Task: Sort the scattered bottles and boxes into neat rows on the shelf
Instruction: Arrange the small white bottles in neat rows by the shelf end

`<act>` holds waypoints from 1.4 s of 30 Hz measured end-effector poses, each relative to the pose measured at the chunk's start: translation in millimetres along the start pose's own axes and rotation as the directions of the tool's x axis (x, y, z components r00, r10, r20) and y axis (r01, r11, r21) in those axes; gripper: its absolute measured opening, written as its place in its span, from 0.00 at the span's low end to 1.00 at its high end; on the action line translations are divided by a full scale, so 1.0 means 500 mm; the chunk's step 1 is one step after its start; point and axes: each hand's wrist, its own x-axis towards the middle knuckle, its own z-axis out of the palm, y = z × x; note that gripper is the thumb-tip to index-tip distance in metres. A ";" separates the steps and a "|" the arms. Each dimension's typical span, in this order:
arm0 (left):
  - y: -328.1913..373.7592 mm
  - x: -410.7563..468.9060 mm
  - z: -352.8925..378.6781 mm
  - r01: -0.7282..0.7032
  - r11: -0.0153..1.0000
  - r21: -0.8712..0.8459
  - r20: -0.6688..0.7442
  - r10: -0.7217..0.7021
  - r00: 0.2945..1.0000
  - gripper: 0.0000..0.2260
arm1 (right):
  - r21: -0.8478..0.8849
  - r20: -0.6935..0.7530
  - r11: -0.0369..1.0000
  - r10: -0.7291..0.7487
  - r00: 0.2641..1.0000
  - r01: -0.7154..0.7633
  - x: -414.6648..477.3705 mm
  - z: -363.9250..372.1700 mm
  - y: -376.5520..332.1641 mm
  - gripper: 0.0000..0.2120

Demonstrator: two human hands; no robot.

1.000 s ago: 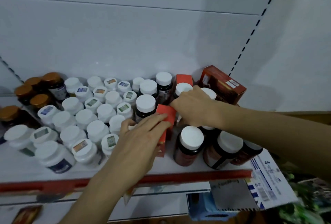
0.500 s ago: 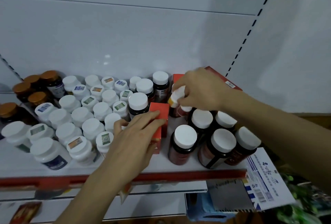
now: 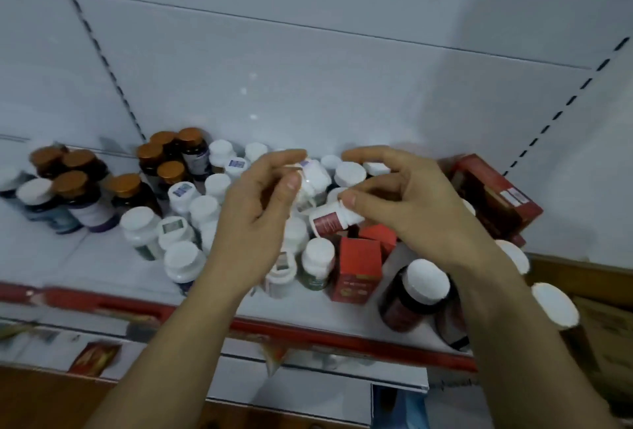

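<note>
Pinched bottle [image 3: 329, 220] in right hand [image 3: 414, 206], tilted, long axis across, just above red boxes [image 3: 358, 264] on shelf [image 3: 301, 308]. Held left hand [image 3: 253, 219] close beside, fingers curled; could not tell if clamped.

Your two bare forearms ran up from the bottom edge, one from the lower left, one from the lower right, and the hands stood face to face near the middle of the frame. Your left hand [image 3: 255, 219] had its index finger arched over the top and its thumb bent inward, tip against a white bottle [image 3: 313, 185]; the blur hid whether that was a real grip. Your right hand [image 3: 407, 204] showed its back to the camera, index finger stretched out leftward, the other fingers curled, thumb pinching a small bottle [image 3: 327, 221] that sat tilted under the palm. The two index fingertips were near each other but apart.
</note>
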 end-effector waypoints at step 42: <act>-0.241 -0.346 -2.254 -0.250 0.799 -0.547 -0.820 -0.450 0.353 0.15 | 0.435 0.687 0.835 -0.064 0.724 -0.338 0.708 2.375 -0.559 0.10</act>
